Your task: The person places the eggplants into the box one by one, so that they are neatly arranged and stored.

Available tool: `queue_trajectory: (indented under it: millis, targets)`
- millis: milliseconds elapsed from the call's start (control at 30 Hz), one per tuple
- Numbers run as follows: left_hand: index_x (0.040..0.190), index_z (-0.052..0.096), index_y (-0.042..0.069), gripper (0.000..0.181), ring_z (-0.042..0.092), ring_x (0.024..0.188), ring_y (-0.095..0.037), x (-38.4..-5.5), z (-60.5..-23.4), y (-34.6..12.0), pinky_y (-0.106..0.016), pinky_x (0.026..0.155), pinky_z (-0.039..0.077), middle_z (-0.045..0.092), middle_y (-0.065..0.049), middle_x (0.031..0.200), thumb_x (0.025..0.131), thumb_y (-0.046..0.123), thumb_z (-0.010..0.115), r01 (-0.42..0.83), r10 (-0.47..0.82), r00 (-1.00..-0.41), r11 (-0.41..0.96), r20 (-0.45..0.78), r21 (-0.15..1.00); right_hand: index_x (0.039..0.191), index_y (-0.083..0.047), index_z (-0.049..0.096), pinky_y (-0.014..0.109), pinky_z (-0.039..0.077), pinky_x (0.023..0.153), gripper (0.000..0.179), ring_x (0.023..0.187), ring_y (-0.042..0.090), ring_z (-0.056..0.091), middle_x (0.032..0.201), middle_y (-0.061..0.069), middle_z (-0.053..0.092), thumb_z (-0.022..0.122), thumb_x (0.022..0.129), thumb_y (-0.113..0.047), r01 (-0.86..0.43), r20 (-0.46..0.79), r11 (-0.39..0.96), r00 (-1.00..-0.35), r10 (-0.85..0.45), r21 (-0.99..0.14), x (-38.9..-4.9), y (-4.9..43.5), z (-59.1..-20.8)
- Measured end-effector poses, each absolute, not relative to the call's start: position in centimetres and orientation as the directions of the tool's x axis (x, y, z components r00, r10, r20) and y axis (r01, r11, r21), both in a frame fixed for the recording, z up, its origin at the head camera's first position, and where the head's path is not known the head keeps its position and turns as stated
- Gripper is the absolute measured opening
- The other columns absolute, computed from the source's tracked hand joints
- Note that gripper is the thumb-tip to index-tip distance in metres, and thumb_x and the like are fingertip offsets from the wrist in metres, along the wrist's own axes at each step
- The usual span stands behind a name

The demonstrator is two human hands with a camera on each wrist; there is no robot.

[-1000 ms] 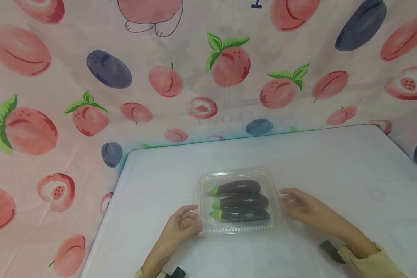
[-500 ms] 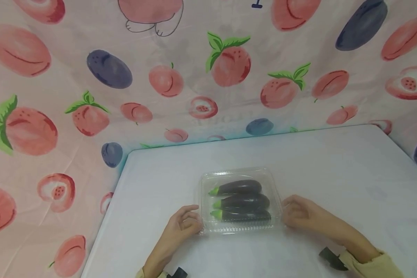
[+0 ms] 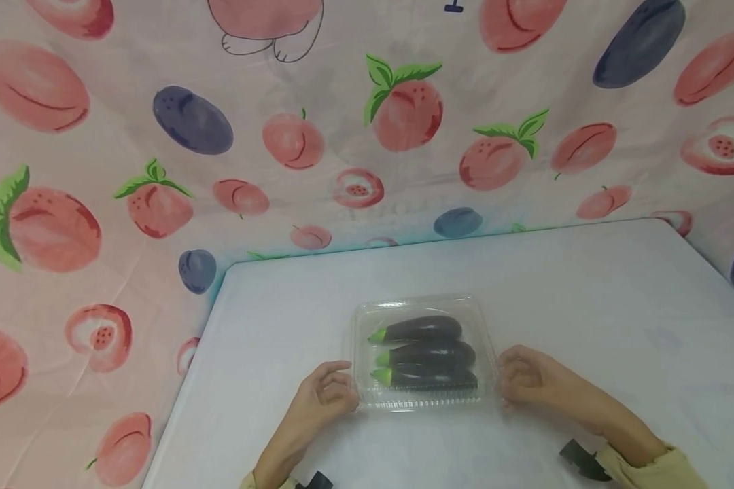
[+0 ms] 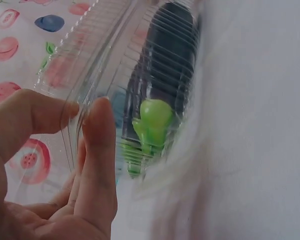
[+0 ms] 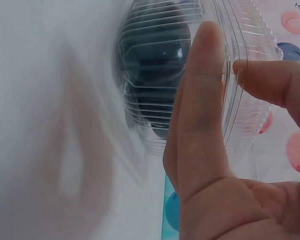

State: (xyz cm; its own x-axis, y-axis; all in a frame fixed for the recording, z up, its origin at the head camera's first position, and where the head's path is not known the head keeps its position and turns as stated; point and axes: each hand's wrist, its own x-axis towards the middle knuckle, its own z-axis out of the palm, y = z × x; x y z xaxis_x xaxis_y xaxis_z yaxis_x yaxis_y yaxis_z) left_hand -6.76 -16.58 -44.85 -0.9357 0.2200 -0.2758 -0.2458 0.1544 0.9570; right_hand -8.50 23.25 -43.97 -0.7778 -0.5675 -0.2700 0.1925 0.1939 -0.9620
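A clear plastic clamshell box (image 3: 416,305) with its lid down sits around the middle of the white table. Three dark eggplants (image 3: 429,354) lie side by side inside it, their green stem ends to the left. My left hand (image 3: 323,397) pinches the box's rim at the left side; in the left wrist view its thumb and finger (image 4: 99,125) grip the flange near a green stem end (image 4: 155,120). On the opposite side my right hand (image 3: 529,380) pinches the rim too, with fingers (image 5: 202,110) on one face and the thumb on the other.
The white table (image 3: 293,299) extends around the box, its back edge against a hanging pink cloth (image 3: 318,81) printed with peaches and plums. Dark bands (image 3: 587,460) sit at both wrists by the light sleeves (image 3: 654,468).
My right hand has come down a little along the box's right side, and its fingers have closed on the rim. The left hand and the box have hardly moved.
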Motion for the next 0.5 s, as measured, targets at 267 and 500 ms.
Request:
queue_trajectory:
  millis: [267, 500]
  targets:
    - [0.14, 0.045, -0.001, 0.068, 0.066, 0.089, -0.017, -6.82, -44.83, -16.39, -0.03, 0.082, 0.055, 0.061, -0.006, 0.105, 0.079, 0.002, 0.074, -0.256, 0.207, -0.937, 0.143, -0.282, 0.956, 0.131, 0.014, 0.035, 0.035, 0.059, 0.08, 0.05, 0.09, 0.026, 0.069, 0.101, 0.015, 0.064, 0.061, 0.099, -0.015, 0.198, -0.288, 0.218, -0.783, -0.551, -0.956, -8.51, 23.14, -43.92]
    - [0.141, 0.045, 0.0, 0.069, 0.066, 0.089, -0.018, -6.99, -44.73, -16.37, -0.03, 0.082, 0.056, 0.062, -0.009, 0.107, 0.079, 0.002, 0.074, -0.263, 0.208, -0.933, 0.159, -0.293, 0.951, 0.133, 0.018, 0.033, 0.034, 0.059, 0.08, 0.055, 0.09, 0.029, 0.07, 0.102, 0.017, 0.065, 0.061, 0.098, -0.014, 0.186, -0.284, 0.227, -0.778, -0.56, -0.956, -8.69, 23.31, -44.07]
